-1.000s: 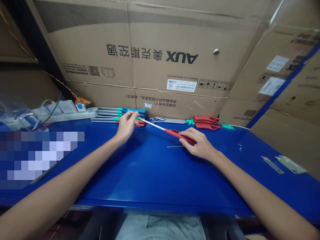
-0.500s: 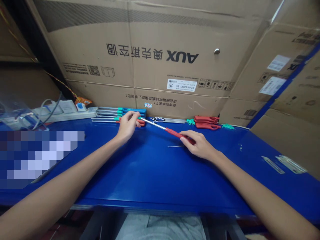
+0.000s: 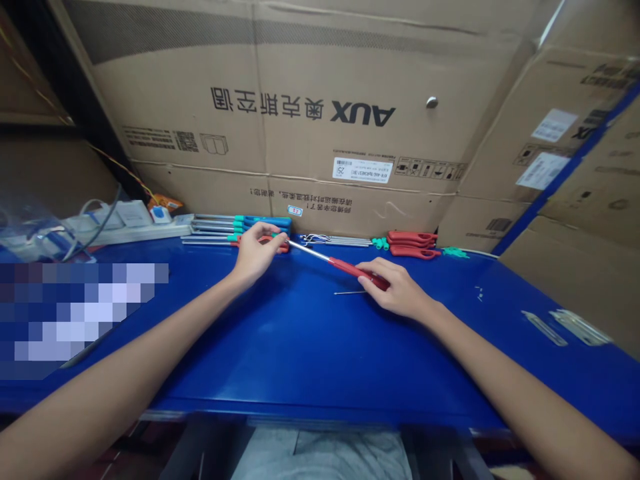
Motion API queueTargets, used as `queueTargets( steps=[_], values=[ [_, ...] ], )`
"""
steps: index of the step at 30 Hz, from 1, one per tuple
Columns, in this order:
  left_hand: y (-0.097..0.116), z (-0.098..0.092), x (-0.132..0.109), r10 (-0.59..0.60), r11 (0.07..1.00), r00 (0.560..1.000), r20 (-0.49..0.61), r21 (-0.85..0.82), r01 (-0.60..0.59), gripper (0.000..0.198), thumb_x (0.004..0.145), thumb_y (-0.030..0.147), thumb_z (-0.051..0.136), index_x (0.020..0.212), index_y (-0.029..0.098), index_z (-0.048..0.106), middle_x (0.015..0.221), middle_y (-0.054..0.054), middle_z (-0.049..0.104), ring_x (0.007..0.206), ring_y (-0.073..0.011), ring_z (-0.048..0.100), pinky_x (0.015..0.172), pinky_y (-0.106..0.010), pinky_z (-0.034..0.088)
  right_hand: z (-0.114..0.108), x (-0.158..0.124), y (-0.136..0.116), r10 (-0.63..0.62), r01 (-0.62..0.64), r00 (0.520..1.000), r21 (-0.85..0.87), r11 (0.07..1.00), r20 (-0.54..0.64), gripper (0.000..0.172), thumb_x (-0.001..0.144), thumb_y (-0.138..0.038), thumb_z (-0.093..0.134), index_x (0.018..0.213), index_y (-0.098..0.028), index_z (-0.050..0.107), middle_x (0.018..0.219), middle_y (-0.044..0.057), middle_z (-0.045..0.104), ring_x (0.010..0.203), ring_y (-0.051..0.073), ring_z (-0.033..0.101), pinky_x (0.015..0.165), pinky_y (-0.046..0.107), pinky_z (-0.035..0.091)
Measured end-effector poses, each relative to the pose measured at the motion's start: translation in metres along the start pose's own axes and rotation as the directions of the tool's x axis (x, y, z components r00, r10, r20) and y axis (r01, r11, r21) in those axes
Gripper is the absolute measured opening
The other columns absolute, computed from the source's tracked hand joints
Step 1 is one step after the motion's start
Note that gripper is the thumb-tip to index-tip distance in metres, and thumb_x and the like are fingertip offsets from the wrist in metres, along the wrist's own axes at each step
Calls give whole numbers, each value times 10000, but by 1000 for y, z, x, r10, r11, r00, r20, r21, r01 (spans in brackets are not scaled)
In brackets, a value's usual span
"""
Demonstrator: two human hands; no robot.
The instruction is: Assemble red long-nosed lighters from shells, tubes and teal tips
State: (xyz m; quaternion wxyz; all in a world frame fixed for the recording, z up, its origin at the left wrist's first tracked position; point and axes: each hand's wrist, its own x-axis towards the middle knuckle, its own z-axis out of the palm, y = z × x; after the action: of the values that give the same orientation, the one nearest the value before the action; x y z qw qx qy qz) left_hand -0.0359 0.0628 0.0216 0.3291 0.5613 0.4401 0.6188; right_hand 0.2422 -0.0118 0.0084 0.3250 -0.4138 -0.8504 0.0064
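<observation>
A: Looking through the head view, where do we find the red-handled tool (image 3: pixel 345 267), and which way does it point?

B: We see it above the blue table (image 3: pixel 280 360), spanning the gap between both hands. Its long axis runs aslant: the metal tube (image 3: pixel 311 251) points left and away from us, toward the cardboard wall (image 3: pixel 360 80), while the handle's butt end points right and back toward us. We can't tell which end is higher.

A: And how do the hands stand?

B: We have the right hand (image 3: pixel 397 287) wrapped over the rear of the handle, and the left hand (image 3: pixel 256 257) pinching the far end of the tube between thumb and fingers. Just beside the right hand we notice a thin metal rod (image 3: pixel 346 293), its right end hidden.

A: What differs from a second ago?

B: We saw an opening in the handle then; now we see the handle nearly edge-on, so it has rolled about its length. The green piece that showed at the left fingertips is now covered by them. Both hands are in about the same places, as is the tool's slant.
</observation>
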Motion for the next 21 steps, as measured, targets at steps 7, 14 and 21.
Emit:
queueTargets(
  steps=[7, 14, 21],
  values=[
    [-14, -1, 3, 62, 996, 996, 57, -67, -59, 269, 640, 233, 730, 820, 165, 542, 710, -21, 639, 646, -176, 669, 614, -295, 543, -1, 1, -4, 53, -45, 993, -80, 996, 104, 347, 944, -322, 448, 1244, -186, 559, 1128, 93, 654, 955, 217, 631, 854, 360, 493],
    [-9, 1, -2, 40, 998, 996, 75, -49, -37, 316, 605, 239, 768, 813, 160, 544, 641, 1, 625, 597, -159, 656, 592, -267, 520, -6, 4, -12, 112, -57, 977, -283, 957, 182, 390, 976, -393, 395, 1275, -198, 550, 1007, 93, 688, 886, 231, 653, 776, 336, 488],
    [-4, 4, -6, 35, 998, 995, 96, -53, -30, 295, 611, 238, 756, 802, 160, 546, 642, -3, 627, 581, -152, 645, 555, -257, 502, -5, 3, -17, 90, 4, 974, -414, 910, 207, 378, 992, -393, 354, 1239, -178, 542, 1011, 106, 694, 881, 232, 659, 714, 301, 435]
  ],
)
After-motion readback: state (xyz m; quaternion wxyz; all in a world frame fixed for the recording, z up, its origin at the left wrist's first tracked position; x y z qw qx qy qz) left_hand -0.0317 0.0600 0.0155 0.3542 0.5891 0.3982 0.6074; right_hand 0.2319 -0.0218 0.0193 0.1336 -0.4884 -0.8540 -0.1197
